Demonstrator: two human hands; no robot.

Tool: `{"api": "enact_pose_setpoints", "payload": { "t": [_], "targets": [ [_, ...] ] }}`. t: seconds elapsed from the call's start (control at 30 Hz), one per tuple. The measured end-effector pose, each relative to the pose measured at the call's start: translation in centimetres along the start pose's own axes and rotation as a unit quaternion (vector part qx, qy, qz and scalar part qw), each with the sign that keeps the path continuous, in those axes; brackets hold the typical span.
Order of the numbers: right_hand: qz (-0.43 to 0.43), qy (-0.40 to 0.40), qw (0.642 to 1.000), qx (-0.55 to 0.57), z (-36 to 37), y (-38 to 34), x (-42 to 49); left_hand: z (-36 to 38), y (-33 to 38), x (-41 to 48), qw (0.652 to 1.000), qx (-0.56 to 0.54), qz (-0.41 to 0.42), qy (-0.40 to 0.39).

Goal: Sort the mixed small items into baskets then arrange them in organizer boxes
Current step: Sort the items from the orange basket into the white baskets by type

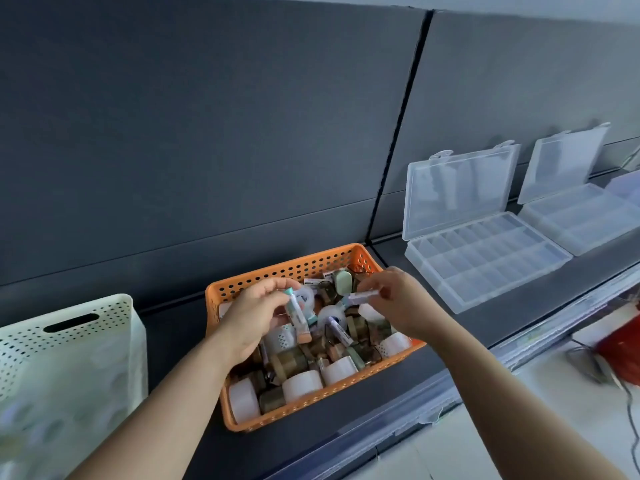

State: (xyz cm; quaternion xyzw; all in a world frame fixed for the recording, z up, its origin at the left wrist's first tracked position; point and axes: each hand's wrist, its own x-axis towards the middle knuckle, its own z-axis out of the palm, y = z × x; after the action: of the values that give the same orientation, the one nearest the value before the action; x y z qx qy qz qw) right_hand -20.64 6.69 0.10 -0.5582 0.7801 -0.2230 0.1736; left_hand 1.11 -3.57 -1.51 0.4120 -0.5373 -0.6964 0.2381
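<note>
Sorting at an early stage: left hand (251, 318) grips slim capped tubes (298, 315) and right hand (398, 299) pinches a small lilac tube (362, 297) above the orange perforated plastic basket (270, 271), heaped with mixed items, while two clear lidded plastic organizer boxes (485, 265) stand open, apparently unfilled, to the right.

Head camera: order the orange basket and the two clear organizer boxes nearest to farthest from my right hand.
1. Orange perforated plastic basket, beneath the right hand.
2. Nearer clear plastic organizer box, just right.
3. Farther clear plastic organizer box, far right.
</note>
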Motion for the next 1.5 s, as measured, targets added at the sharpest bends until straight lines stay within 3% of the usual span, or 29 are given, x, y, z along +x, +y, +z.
{"api": "enact_pose_setpoints", "payload": {
  "t": [0.07, 0.13, 0.2, 0.27, 0.37, 0.47, 0.67, 0.87, 1.17, 1.27, 1.37, 1.5],
  "targets": [
    [0.013, -0.018, 0.998, 0.061, -0.1, -0.2, -0.1, -0.5, 0.3, 0.0, 1.000, -0.010, -0.027, -0.011],
    [0.021, -0.050, 0.995, 0.085, 0.1, -0.5, 0.1, -0.9, 0.4, 0.2, 0.995, 0.097, -0.018, -0.013],
    [0.021, -0.080, 0.993, 0.086, 0.4, -0.9, 0.7, -1.0, 0.5, 0.6, 0.958, 0.284, 0.020, -0.037],
    [0.005, -0.106, 0.992, 0.075, 0.6, -1.1, 1.3, -0.8, 0.4, 1.2, 0.895, 0.439, 0.034, -0.075],
    [-0.033, -0.147, 0.988, 0.036, 0.9, -0.9, 2.2, -0.1, 0.2, 2.1, 0.846, 0.523, -0.005, -0.107],
    [-0.051, -0.185, 0.981, -0.022, 1.2, -1.1, 2.9, 0.6, -0.3, 2.9, 0.826, 0.550, -0.031, -0.117],
    [-0.091, -0.245, 0.956, -0.134, 2.1, -1.6, 4.0, 0.8, -0.3, 2.1, 0.858, 0.503, -0.040, -0.095],
    [-0.112, -0.245, 0.935, -0.231, 2.9, -1.9, 4.6, 0.2, -1.2, -0.3, 0.903, 0.429, -0.003, -0.021],
    [-0.124, -0.236, 0.930, -0.252, 3.5, -2.2, 4.9, 0.2, -2.1, -3.4, 0.935, 0.344, 0.039, 0.084],
    [-0.110, -0.248, 0.941, -0.204, 3.4, -1.5, 5.2, 0.5, -2.3, -4.3, 0.939, 0.326, 0.043, 0.107],
    [-0.095, -0.265, 0.956, -0.088, 2.8, -0.6, 5.4, 0.7, -2.3, -5.1, 0.942, 0.307, 0.045, 0.128],
    [-0.136, -0.252, 0.958, 0.022, 0.9, -1.6, 4.5, 0.7, -1.9, -6.5, 0.946, 0.268, 0.054, 0.173]
  ]
}}
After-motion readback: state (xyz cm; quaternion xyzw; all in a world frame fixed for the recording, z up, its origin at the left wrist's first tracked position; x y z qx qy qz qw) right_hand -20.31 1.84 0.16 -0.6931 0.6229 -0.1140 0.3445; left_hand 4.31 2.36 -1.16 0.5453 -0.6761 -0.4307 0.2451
